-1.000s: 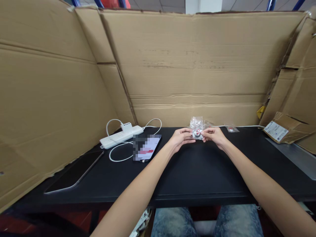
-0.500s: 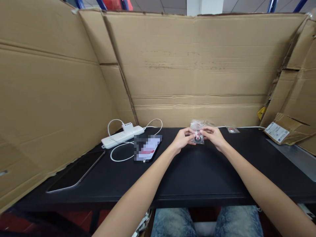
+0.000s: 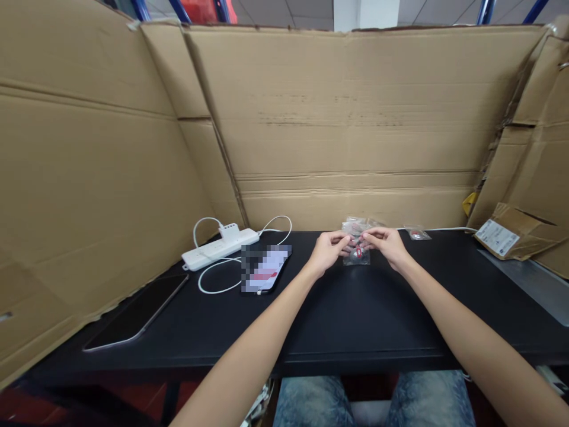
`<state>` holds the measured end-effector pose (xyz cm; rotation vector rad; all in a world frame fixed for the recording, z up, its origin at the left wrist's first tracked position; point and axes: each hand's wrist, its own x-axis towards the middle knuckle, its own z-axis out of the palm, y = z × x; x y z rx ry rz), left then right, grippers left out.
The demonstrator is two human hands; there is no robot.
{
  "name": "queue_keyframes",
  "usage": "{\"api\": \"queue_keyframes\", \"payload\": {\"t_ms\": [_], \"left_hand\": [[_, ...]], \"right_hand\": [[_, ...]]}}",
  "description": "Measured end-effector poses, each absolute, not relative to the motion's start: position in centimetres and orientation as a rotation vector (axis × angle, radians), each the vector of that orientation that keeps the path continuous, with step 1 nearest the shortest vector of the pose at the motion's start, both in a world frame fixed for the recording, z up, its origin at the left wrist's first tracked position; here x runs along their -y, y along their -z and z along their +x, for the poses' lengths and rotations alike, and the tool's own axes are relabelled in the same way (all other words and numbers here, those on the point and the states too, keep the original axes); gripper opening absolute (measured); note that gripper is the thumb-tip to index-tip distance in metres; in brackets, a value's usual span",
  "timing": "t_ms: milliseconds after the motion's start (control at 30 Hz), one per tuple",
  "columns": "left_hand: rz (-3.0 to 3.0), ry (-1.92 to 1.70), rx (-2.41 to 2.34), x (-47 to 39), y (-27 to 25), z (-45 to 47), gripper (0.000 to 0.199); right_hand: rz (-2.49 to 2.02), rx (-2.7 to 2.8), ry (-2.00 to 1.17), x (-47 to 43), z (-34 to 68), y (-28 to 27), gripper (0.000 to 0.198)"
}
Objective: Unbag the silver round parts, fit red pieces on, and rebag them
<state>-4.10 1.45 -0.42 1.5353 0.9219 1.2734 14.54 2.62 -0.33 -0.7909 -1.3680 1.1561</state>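
Between my hands is a small clear plastic bag [image 3: 357,256] with a red and silvery item inside; what that item is I cannot make out. My left hand [image 3: 329,252] pinches the bag's upper left side between thumb and fingers. On the upper right side, my right hand [image 3: 386,244] pinches it the same way. Just behind my fingers lie more clear bags [image 3: 354,223], partly hidden by the hands. Another small bag [image 3: 416,233] with a red and silvery item lies apart, right of my right hand.
On the black table [image 3: 355,326], a white power strip [image 3: 220,248] with cables, a lit phone [image 3: 267,270] and a dark tablet [image 3: 137,311] lie to the left. An open brown package [image 3: 518,231] rests on a grey sheet [image 3: 528,287] at the right. Cardboard walls [image 3: 347,107] enclose the table.
The bag between my hands hangs slightly lower and shows more of itself beneath my fingers. Both hands keep nearly the same place.
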Motion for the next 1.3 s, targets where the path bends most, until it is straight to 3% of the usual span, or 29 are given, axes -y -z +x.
{"api": "queue_keyframes", "payload": {"t_ms": [433, 700, 900, 1300], "left_hand": [[1.591, -1.347, -0.823, -0.8, -0.5, -4.3, 0.028], [1.58, -1.371, -0.832, -0.6, -1.0, -4.3, 0.011], [1.557, -1.379, -0.858, -1.0, -1.0, -4.5, 0.013], [1.686, -1.374, -0.798, -1.3, 0.0, -4.4, 0.029]], "right_hand": [[-0.746, 1.38, -1.118, -2.4, 14.6, 0.1, 0.038], [-0.715, 1.374, -1.122, -2.2, 14.6, -0.1, 0.021], [-0.689, 1.382, -1.163, -2.2, 14.7, -0.2, 0.017], [-0.742, 1.413, -1.071, -2.3, 14.5, -0.1, 0.035]]}}
